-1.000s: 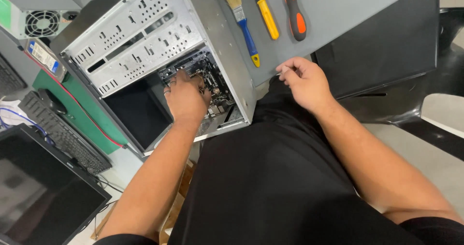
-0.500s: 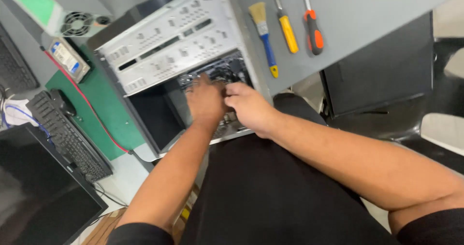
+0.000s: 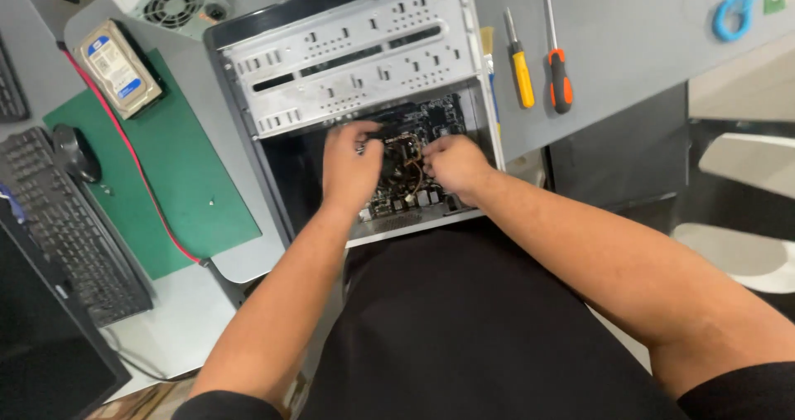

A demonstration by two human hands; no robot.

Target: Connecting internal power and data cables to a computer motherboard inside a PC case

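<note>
An open grey computer case (image 3: 356, 64) lies on its side on the desk, its dark motherboard (image 3: 414, 126) exposed. Both my hands are inside it. My left hand (image 3: 352, 167) rests over the board's left part, fingers curled down. My right hand (image 3: 451, 163) sits just to the right, fingertips pinched near the round cooler (image 3: 403, 156) and its thin wires. Whatever the fingers grip is hidden by the hands themselves.
Two screwdrivers, one with a yellow handle (image 3: 522, 72) and one with an orange and black handle (image 3: 560, 76), lie right of the case. A hard drive (image 3: 118, 68), green mat (image 3: 170, 163), red cable (image 3: 141, 180), mouse (image 3: 76, 153), keyboard (image 3: 66, 221) and power supply (image 3: 170, 2) are at the left.
My right hand left the desk edge and went into the case beside the left hand. The view shifted, so the case now sits more central.
</note>
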